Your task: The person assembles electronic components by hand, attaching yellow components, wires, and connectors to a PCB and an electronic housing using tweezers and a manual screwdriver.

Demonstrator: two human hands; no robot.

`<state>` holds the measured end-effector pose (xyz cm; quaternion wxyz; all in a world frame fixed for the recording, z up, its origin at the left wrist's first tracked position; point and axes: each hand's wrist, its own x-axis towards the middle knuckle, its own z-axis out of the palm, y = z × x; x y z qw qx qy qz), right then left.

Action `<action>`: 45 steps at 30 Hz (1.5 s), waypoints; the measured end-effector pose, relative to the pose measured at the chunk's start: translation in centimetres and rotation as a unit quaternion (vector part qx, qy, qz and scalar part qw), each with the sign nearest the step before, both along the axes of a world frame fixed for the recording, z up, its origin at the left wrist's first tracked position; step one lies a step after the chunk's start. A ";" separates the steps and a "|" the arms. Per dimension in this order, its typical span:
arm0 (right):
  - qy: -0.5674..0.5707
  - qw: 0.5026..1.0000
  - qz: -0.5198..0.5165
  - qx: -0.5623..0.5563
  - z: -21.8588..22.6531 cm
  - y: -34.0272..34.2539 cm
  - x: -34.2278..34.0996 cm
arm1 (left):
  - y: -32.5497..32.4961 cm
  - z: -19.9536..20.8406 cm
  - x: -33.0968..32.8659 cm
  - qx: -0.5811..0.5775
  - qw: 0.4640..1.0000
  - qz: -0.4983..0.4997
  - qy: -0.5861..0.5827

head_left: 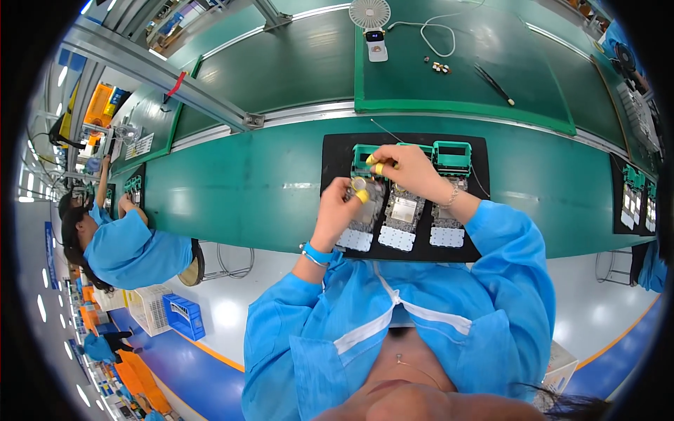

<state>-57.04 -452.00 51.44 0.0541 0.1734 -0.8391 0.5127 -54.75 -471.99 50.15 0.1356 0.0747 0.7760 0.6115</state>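
Note:
On a black mat (435,254) lie three circuit boards, the left board (364,214), middle board (405,210) and right board (447,219), each with a white dotted panel at its near end. Green plastic frames (452,156) are at their far ends. My left hand (337,214) is closed over the left board, its thumb in a yellow finger cot, near a small round pale piece (359,183). My right hand (414,170), also with yellow finger cots, reaches across the middle board and pinches above the left green frame. What its fingertips hold is too small to name.
Beyond a metal rail, a raised green mat (463,77) bears tweezers (494,84), several small parts (441,68), a white cable (428,31) and a small fan (370,15). A co-worker in blue (137,245) sits at the left. More boards (632,200) lie on another mat at the right.

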 end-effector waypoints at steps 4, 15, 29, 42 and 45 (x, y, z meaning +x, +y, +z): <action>-0.040 0.998 -0.006 -0.042 0.9 -0.2 0.0 | -0.5 -0.4 -0.5 0.064 0.997 0.047 -0.016; 0.087 0.995 -0.020 0.043 0.0 -1.5 0.3 | 0.7 -1.2 0.1 0.095 0.993 0.062 0.007; 0.087 0.992 -0.016 0.093 0.0 -2.1 0.3 | 0.8 -1.2 0.2 0.107 0.992 0.065 0.001; 0.226 0.968 -0.025 0.106 -0.7 -2.2 0.4 | 0.7 -1.6 0.1 0.111 0.991 0.069 0.005; 0.215 0.970 -0.021 0.109 -0.7 -2.2 0.5 | 0.8 -1.5 0.2 0.110 0.992 0.069 0.003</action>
